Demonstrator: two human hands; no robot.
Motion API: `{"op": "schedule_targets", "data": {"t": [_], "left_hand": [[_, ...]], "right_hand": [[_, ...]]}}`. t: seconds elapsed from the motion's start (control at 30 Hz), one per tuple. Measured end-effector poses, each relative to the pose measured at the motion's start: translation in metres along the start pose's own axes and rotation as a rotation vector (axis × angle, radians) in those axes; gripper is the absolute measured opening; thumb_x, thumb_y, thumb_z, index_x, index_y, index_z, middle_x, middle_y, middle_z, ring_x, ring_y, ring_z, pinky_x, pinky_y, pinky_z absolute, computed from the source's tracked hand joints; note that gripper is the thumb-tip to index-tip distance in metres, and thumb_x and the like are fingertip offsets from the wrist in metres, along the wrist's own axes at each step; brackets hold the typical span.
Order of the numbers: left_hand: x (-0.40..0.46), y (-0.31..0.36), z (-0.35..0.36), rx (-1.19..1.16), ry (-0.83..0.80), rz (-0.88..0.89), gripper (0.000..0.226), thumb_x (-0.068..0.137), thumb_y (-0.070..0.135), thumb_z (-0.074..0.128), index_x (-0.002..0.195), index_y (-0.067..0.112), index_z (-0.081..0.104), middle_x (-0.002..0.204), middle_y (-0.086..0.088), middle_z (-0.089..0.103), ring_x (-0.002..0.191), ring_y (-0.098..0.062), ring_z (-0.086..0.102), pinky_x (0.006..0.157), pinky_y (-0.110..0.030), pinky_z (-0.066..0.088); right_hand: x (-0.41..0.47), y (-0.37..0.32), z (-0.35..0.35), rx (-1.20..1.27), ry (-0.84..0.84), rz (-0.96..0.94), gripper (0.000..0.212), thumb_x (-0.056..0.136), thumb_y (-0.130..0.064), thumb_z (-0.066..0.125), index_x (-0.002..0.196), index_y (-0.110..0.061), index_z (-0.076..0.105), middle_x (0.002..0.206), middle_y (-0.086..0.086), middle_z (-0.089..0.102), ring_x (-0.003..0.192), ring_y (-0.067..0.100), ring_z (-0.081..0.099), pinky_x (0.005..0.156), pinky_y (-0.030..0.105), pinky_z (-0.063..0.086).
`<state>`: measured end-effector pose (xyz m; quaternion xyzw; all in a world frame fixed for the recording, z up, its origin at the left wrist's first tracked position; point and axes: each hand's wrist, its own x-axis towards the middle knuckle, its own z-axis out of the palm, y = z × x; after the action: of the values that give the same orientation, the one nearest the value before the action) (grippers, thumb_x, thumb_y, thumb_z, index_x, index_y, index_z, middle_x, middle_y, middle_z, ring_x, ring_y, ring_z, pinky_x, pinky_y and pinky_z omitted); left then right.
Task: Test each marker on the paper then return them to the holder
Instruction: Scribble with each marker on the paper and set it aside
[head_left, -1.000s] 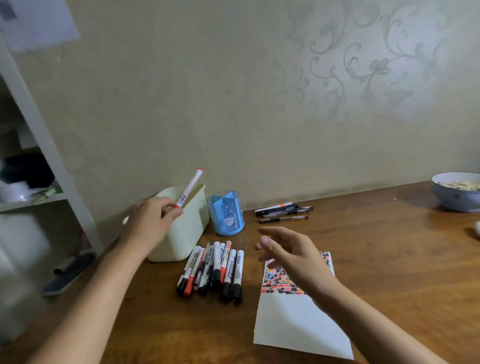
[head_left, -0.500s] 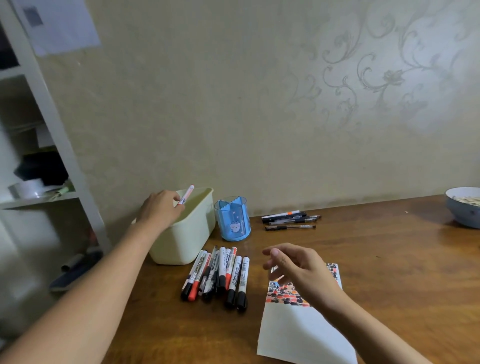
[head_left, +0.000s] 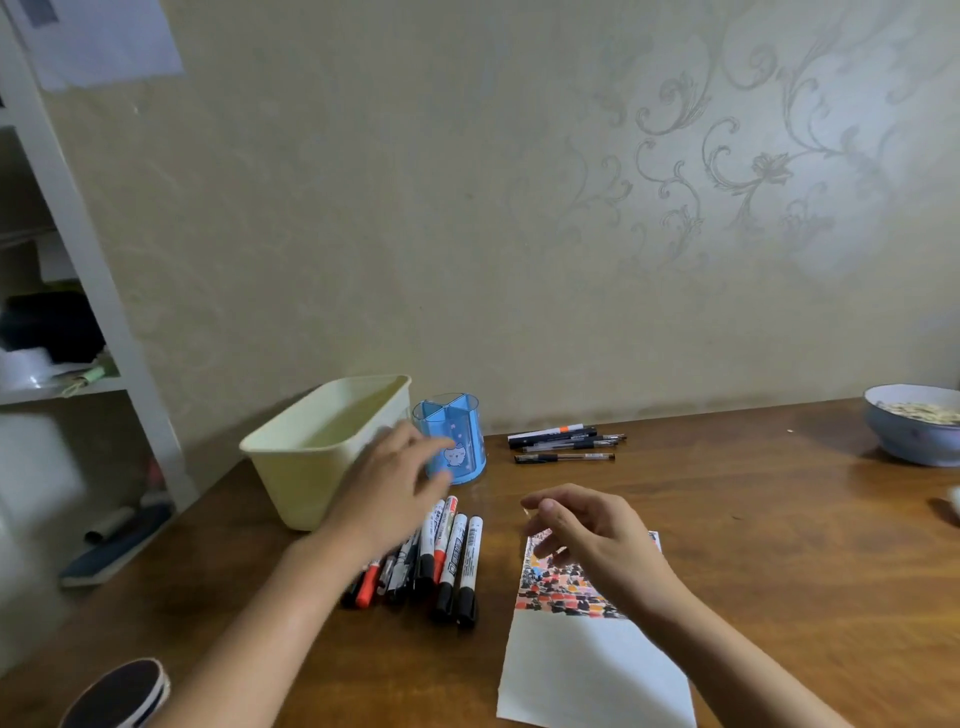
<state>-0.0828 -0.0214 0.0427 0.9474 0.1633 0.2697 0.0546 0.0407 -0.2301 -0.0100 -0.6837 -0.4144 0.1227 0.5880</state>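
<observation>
closest to the camera is the sheet of paper (head_left: 587, 670), its near half blank and the far end packed with black and orange test marks, right under the right hand (head_left: 597, 535), which hovers over that marked strip with fingers loosely curled and nothing in them. just left of that hand lies the pile of markers (head_left: 441, 561), side by side, caps pointing back toward the person, and the left hand (head_left: 389, 493) is over the far ends of them, blurry, fingers spread and relaxed, not gripping anything that I can see. I'd guess these handle easy: light, stiff plastic barrels, a bit slick and round so they'll roll if nudged, and packed tight so grabbing one from the middle drags its neighbours. best bet looks like pinching an outer one, on the right edge of the pile, around mid-barrel where the label is, leaving the cap end free to pull. beyond the left hand sits the cream tub (head_left: 322, 447), and just right of its fingertips the small blue holder (head_left: 452, 441) with divided sections, which looks light enough to tip if a marker gets jammed in at an angle. further right of it a few thin pens (head_left: 563, 444) lie near the wall. there's open wood between the hands, and a bowl (head_left: 914, 426) far off to the right, well out of the way
</observation>
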Motion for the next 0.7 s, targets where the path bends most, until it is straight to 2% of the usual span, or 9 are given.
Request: {"op": "schedule_targets", "data": {"t": [0.07,0.13,0.2,0.27,0.33,0.43,0.53,0.6,0.7], "left_hand": [[-0.019,0.019,0.021,-0.100,-0.247,0.069,0.049,0.091,0.053,0.058,0.139,0.041,0.050,0.117,0.019,0.044,0.116,-0.001,0.039,0.106,-0.033,0.037],[-0.034,0.031,0.035,-0.140,-0.416,0.112,0.064,0.086,0.066,0.058,0.144,0.044,0.042,0.134,0.027,0.038,0.128,0.004,0.032,0.112,-0.034,0.032],[-0.045,0.036,0.040,-0.154,-0.487,0.135,0.076,0.081,0.073,0.058,0.148,0.047,0.033,0.144,0.036,0.025,0.136,0.011,0.019,0.119,-0.030,0.022],[-0.051,0.039,0.039,-0.122,-0.554,0.174,0.082,0.080,0.074,0.059,0.150,0.053,0.023,0.140,0.042,0.011,0.133,0.018,0.002,0.116,-0.022,0.006],[-0.054,0.039,0.036,-0.089,-0.613,0.208,0.082,0.081,0.075,0.057,0.150,0.054,0.017,0.139,0.044,0.004,0.132,0.021,-0.006,0.115,-0.020,-0.001],[-0.053,0.034,0.040,-0.064,-0.651,0.223,0.083,0.081,0.080,0.049,0.150,0.056,0.011,0.155,0.037,0.004,0.142,0.013,-0.006,0.122,-0.033,0.000],[-0.054,0.032,0.044,-0.048,-0.654,0.231,0.085,0.080,0.082,0.046,0.152,0.053,0.011,0.158,0.033,0.008,0.145,0.008,-0.004,0.123,-0.034,0.001],[-0.056,0.032,0.045,-0.033,-0.632,0.244,0.088,0.079,0.084,0.046,0.153,0.049,0.014,0.158,0.031,0.011,0.146,0.004,0.000,0.121,-0.031,0.002],[-0.057,0.032,0.046,-0.006,-0.558,0.260,0.091,0.076,0.088,0.043,0.153,0.042,0.023,0.151,0.026,0.020,0.142,0.000,0.009,0.117,-0.027,0.006]], "right_hand": [[0.003,0.003,-0.007,-0.026,0.053,0.001,0.019,0.102,-0.022,0.055,0.110,-0.023,0.072,0.090,-0.005,0.077,0.081,0.009,0.073,0.073,0.027,0.061],[0.006,0.007,-0.017,-0.073,0.113,0.005,0.018,0.101,-0.021,0.056,0.112,-0.023,0.071,0.091,-0.006,0.076,0.081,0.006,0.072,0.074,0.027,0.061],[0.009,0.013,-0.026,-0.104,0.166,0.016,0.019,0.101,-0.019,0.056,0.112,-0.023,0.070,0.092,-0.006,0.075,0.081,0.004,0.071,0.073,0.024,0.059],[0.013,0.019,-0.036,-0.121,0.218,0.040,0.020,0.101,-0.017,0.055,0.112,-0.022,0.070,0.092,-0.007,0.075,0.081,0.005,0.070,0.073,0.024,0.058],[0.016,0.026,-0.045,-0.156,0.253,0.076,0.021,0.101,-0.017,0.055,0.114,-0.022,0.070,0.094,-0.008,0.075,0.084,0.006,0.069,0.076,0.025,0.058],[0.022,0.038,-0.052,-0.255,0.254,0.111,0.021,0.101,-0.020,0.057,0.119,-0.024,0.067,0.105,-0.009,0.072,0.096,0.006,0.067,0.074,0.019,0.056],[0.024,0.049,-0.054,-0.389,0.260,0.123,0.026,0.100,-0.020,0.058,0.124,-0.023,0.065,0.113,-0.007,0.070,0.099,0.003,0.063,0.063,0.006,0.048],[0.025,0.054,-0.055,-0.483,0.258,0.133,0.030,0.099,-0.019,0.059,0.128,-0.023,0.063,0.118,-0.006,0.068,0.103,0.005,0.061,0.071,0.006,0.044],[0.031,0.061,-0.053,-0.634,0.232,0.149,0.036,0.098,-0.023,0.059,0.134,-0.025,0.059,0.128,-0.005,0.063,0.114,0.010,0.056,0.091,0.021,0.045]]}}
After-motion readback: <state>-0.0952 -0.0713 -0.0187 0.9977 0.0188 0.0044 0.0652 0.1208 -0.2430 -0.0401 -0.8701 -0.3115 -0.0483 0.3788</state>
